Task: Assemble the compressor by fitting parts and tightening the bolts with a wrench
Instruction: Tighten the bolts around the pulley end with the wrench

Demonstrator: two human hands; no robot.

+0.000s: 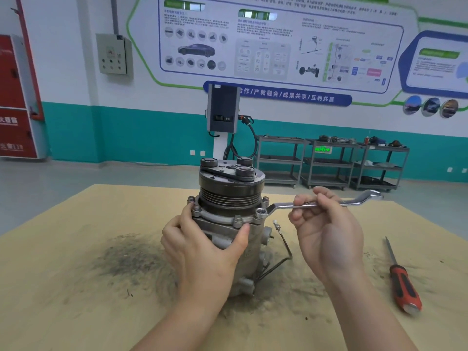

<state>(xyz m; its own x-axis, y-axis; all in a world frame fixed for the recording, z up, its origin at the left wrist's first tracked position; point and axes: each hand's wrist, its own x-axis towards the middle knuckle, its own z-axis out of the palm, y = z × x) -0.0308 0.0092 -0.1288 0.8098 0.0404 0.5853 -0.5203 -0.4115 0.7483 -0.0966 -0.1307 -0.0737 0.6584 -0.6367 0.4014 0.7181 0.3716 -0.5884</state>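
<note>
wrench seated on a flange bolt, compressor braced for tightening.

the compressor [228, 224] stands upright near the middle of the table [76, 274], pulley end up. the left hand [202, 252] grasps its body, thumb pressed just under the flange and fingers wrapped round the far side. the right hand [326, 229] grips the shank of the wrench [283, 205], whose ring end sits over the bolt [261, 212] on the flange's right edge. the step in hand looks like bolt tightening. the next move likely calls for a level swing of the handle while the left hand keeps the housing from turning; the other flange bolts probably need the same. a screwdriver [402, 282] lies well apart on the right.
</note>
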